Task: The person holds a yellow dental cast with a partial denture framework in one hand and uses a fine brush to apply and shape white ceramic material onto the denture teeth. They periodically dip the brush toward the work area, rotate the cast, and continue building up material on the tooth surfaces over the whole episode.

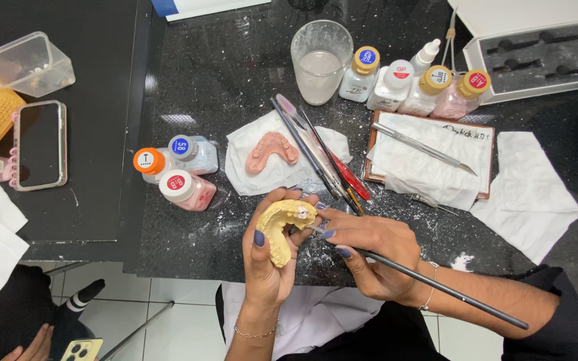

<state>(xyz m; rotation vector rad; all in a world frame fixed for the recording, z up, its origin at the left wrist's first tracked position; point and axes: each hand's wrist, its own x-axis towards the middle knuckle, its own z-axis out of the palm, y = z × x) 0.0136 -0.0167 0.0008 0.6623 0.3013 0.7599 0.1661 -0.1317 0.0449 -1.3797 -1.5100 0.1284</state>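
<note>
My left hand (267,267) holds a yellow plaster dental cast (282,224) just above the front edge of the black speckled counter (235,73). My right hand (372,251) grips a long thin dark brush (436,286), its tip touching the white spot on top of the cast. A pink dental cast (272,150) lies on a white tissue (249,170) just beyond my hands.
Several brushes and tools (322,157) lie beside the tissue. Three small capped bottles (175,170) lie to the left, more bottles (409,83) and a cup of cloudy water (320,63) stand behind. A tissue-covered mixing pad (429,157) with a metal instrument, a phone (38,144), another person's hand (31,346).
</note>
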